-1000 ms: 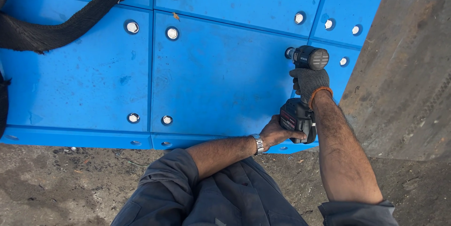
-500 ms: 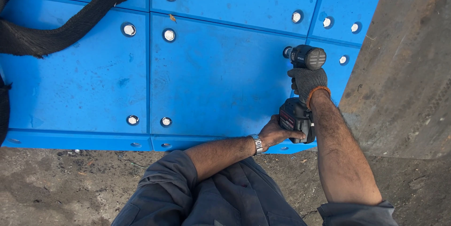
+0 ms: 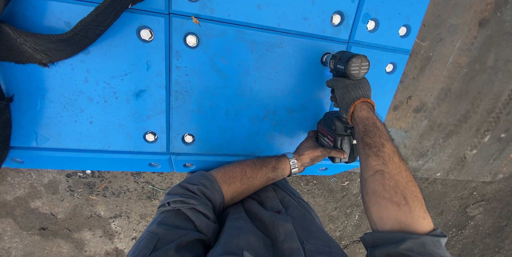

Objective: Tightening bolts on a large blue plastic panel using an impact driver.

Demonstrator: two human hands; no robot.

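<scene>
The gloved right hand (image 3: 348,92) clamps its grip on the cordless driver (image 3: 344,102), nose pointing left onto a bolt (image 3: 325,58) in the blue panel (image 3: 245,86); the bare left hand (image 3: 312,151) clasps the battery base (image 3: 335,135), nearer the body.

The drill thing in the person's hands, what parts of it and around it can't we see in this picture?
- Head view: the tip of the black cordless power tool is hidden by its own body, so the bolt under it cannot be seen.
- Its grip is covered by the right hand in a grey knit glove.
- The bare left hand hides part of the battery base.
- The black woven strap is cut off by the top and left edges.
</scene>
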